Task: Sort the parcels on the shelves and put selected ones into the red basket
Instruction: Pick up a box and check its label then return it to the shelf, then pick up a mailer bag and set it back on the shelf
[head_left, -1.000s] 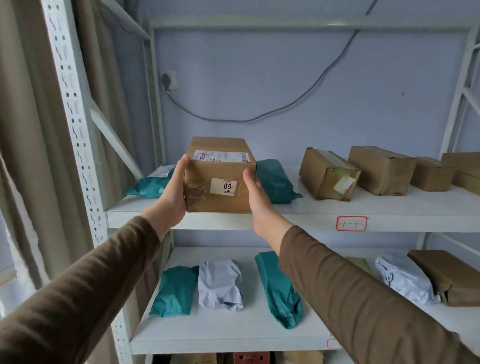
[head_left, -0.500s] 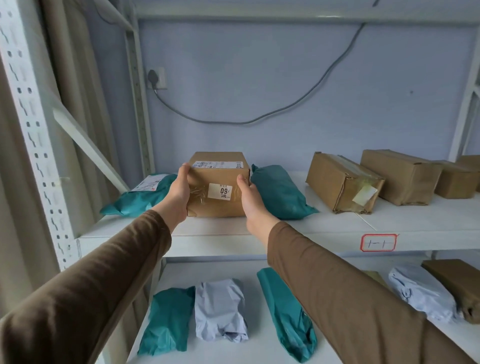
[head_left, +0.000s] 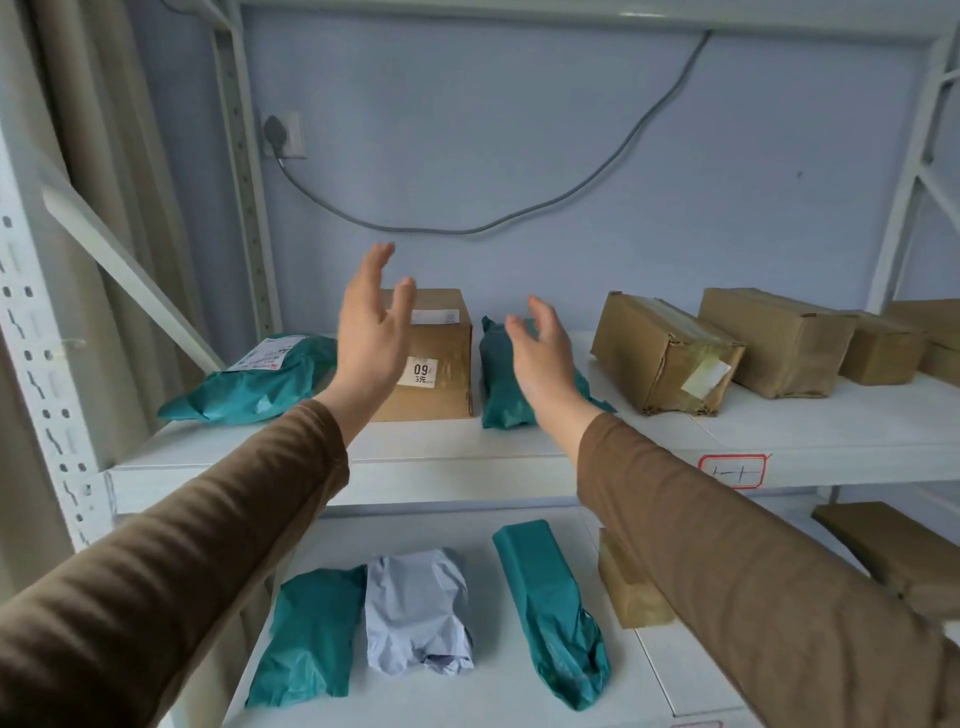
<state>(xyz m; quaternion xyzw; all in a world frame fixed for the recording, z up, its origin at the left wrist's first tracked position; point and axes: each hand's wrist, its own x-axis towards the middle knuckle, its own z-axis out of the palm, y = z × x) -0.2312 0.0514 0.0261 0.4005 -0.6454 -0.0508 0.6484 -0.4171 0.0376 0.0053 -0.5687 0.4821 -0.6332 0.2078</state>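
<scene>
A brown cardboard box (head_left: 441, 364) with a "09" sticker stands on the upper shelf (head_left: 467, 457), between two teal mailer bags (head_left: 260, 379) (head_left: 501, 384). My left hand (head_left: 369, 338) hovers in front of the box's left side, fingers straight and spread, holding nothing. My right hand (head_left: 543, 353) floats to the right of the box, in front of the teal bag, fingers relaxed and empty. Neither hand touches the box. No red basket is in view.
Several brown boxes (head_left: 665, 353) (head_left: 779, 343) line the upper shelf to the right. The lower shelf (head_left: 675, 670) holds teal bags (head_left: 311, 634) (head_left: 550, 608), a grey bag (head_left: 415, 608) and brown parcels (head_left: 898, 551). A white perforated upright (head_left: 47, 364) stands at left.
Both hands gripped the box's sides and set it back on the upper shelf; now they have let go and drawn apart, open, in front of it.
</scene>
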